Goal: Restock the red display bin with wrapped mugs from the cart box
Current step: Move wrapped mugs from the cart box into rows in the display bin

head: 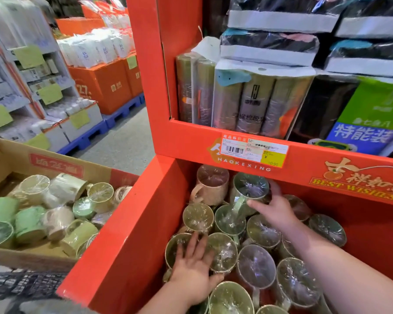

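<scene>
The red display bin (132, 225) fills the lower middle and holds several plastic-wrapped mugs in green, yellow and brown. My left hand (192, 271) lies flat with straight fingers on a wrapped yellow-green mug (176, 247) near the bin's front left. My right hand (275, 208) reaches to the back and grips a wrapped dark green mug (250, 189) that sits on top of the others, beside a wrapped brown mug (210, 185). To the left, the cart box (7, 159), brown cardboard, holds several more wrapped mugs (55, 211).
A red shelf (304, 159) with a price label overhangs the bin's back, stocked with packaged rolls (243, 100). The cart's black mesh (25, 282) shows at the lower left. Grey aisle floor (123, 141) and orange boxes on blue pallets (104, 87) lie beyond.
</scene>
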